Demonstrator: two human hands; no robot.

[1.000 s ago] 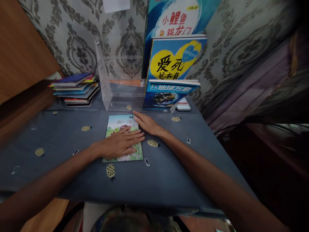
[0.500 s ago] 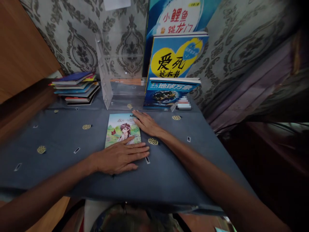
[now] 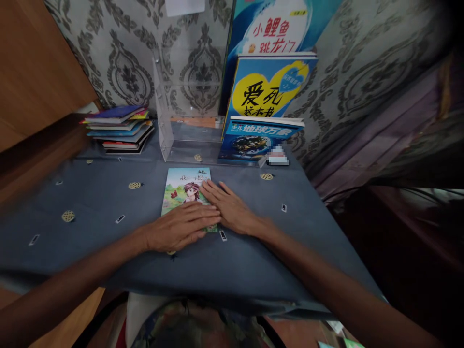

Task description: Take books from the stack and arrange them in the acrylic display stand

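Note:
A small book (image 3: 181,191) with an illustrated cover of a brown-haired figure lies closed on the blue-grey tablecloth (image 3: 108,246). Across its lower part rests my left hand (image 3: 183,224), fingers stretched out flat. My right hand (image 3: 230,208) lies on the book's right side, fingers extended, its fingertips on the cover. The fingertips of the left hand meet the side of the right hand. Both hands hide the book's lower part and right edge.
Behind the book stands a clear acrylic rack (image 3: 165,130); its right side holds a blue earth book (image 3: 250,145), a yellow-and-blue book (image 3: 250,94) and a taller picture book (image 3: 271,29). A stack of several books (image 3: 121,128) sits at the back left. Patterned curtain (image 3: 130,67) hangs behind.
My right hand has slid down and toward me along the book's right side, from its top corner. My left hand has shifted slightly up, and the two hands now touch.

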